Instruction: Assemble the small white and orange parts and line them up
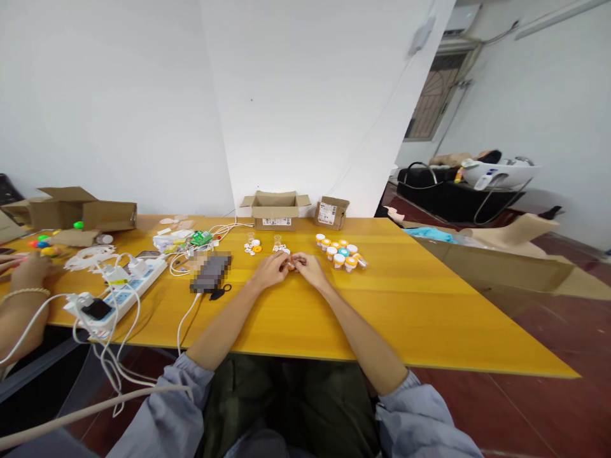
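My left hand (273,270) and my right hand (308,268) meet above the middle of the table, fingers curled together. Between the fingertips shows a bit of a small white and orange piece (291,266), mostly hidden by the fingers. Just beyond my hands lie small white parts (279,248) with a clear cup (277,239) by them. A second little group of white and orange parts (256,247) sits to the left. Right of my hands stands a cluster of small capped jars (338,259) with white, orange and blue lids.
Two open cardboard boxes, a larger one (275,219) and a smaller one (330,214), stand against the wall. A blurred dark device (210,273) and a power strip (128,296) with trailing cables lie leftward. Another person's hand (31,273) rests at far left.
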A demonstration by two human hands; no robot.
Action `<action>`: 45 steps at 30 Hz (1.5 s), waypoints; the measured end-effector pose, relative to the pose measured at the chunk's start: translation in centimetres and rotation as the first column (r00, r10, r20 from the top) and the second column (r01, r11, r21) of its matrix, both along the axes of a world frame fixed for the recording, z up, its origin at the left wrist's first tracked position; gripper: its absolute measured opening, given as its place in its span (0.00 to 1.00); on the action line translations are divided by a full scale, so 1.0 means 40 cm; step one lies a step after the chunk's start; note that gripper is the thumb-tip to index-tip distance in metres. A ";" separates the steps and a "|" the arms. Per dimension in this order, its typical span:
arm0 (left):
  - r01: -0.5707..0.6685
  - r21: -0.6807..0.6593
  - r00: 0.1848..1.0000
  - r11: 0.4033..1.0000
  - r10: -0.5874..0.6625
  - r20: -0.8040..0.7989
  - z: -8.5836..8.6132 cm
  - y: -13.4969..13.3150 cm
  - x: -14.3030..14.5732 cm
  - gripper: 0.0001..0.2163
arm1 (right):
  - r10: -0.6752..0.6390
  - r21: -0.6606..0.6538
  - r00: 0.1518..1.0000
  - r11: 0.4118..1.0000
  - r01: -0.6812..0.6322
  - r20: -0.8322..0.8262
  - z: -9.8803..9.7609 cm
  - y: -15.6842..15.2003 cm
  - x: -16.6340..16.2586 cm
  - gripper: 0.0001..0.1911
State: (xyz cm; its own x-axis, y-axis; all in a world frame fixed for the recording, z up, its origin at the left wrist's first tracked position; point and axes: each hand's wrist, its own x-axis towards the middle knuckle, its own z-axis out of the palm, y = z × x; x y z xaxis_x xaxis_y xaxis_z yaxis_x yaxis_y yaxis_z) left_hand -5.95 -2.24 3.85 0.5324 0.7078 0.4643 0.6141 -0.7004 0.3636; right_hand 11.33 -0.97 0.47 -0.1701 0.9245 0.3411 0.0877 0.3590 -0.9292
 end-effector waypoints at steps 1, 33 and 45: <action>0.003 0.005 1.000 1.000 -0.003 -0.005 0.001 -0.001 0.000 0.09 | -0.002 -0.001 1.000 1.000 0.002 -0.001 0.000 0.000 0.000 0.11; 0.015 0.011 0.999 1.000 -0.014 -0.038 0.005 -0.004 0.001 0.05 | -0.017 0.036 1.000 0.999 0.016 0.014 0.005 -0.005 -0.002 0.09; 0.018 -0.020 0.999 1.000 -0.017 0.036 0.014 -0.007 0.003 0.06 | -0.061 -0.022 0.998 0.998 0.061 0.022 0.001 0.000 0.000 0.06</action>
State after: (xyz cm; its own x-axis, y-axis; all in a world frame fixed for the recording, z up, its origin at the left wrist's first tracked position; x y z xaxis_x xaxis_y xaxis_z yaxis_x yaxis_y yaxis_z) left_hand -5.82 -2.53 4.40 0.5280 0.7080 0.4689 0.5882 -0.7032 0.3995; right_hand 11.33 -0.96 0.50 -0.1203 0.9407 0.3173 0.1282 0.3317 -0.9347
